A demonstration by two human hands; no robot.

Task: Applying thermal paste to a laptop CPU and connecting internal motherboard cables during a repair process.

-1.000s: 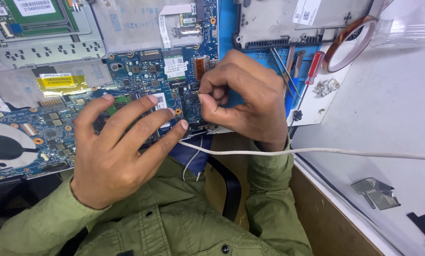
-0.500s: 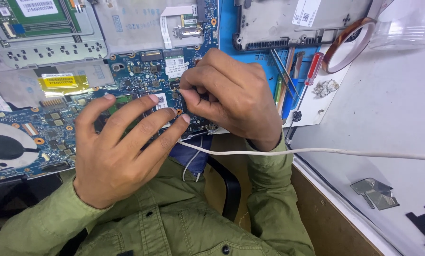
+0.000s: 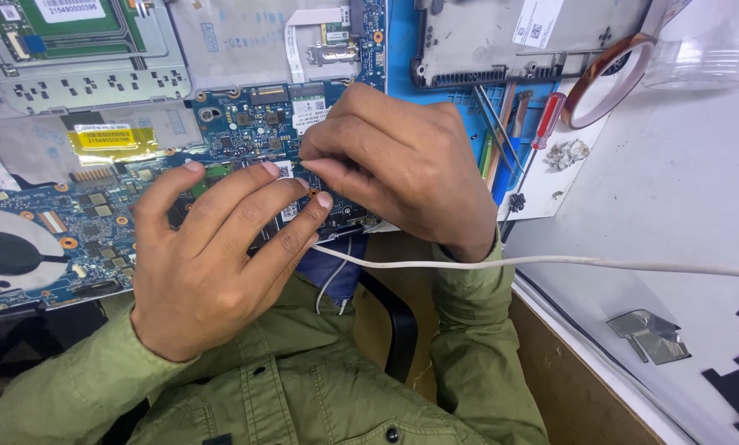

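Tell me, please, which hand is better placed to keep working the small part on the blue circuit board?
The right hand, probably: its fingertips are pinched together on the circuit board. The left hand lies spread flat on the board beside it, seemingly steadying it.

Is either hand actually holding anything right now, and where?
Cannot tell: right hand curls its fingertips onto the circuit board, hiding any small part. Left hand lies flat on the board, gripping nothing.

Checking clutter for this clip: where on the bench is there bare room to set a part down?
Bare white surface runs between the tape roll and the white cable. Crowded: circuit board under both hands, left hand, right hand, and by the screwdriver.
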